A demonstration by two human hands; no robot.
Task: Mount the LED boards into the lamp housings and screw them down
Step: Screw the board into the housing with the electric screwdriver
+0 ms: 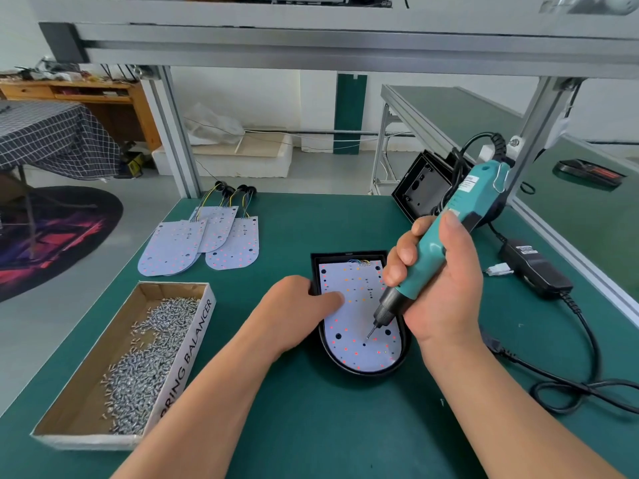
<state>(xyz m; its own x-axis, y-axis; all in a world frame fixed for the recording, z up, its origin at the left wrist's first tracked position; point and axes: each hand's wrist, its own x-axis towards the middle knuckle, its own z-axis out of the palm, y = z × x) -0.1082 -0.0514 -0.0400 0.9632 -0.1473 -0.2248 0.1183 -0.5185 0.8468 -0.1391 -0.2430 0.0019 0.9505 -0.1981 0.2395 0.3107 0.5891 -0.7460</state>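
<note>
Now R hand (446, 292) holds driver (428, 254) by rounded board (359, 326) edge; L hand (294, 305) presses board.

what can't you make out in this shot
- Head view: whether a screw sits under the bit; too small to tell.
- Left edge of the board and the housing wall there: hidden by the left hand.
- Box lettering: its start is covered by the left forearm.
- Count of spare housings: blocked by the screwdriver in the right hand.
</note>
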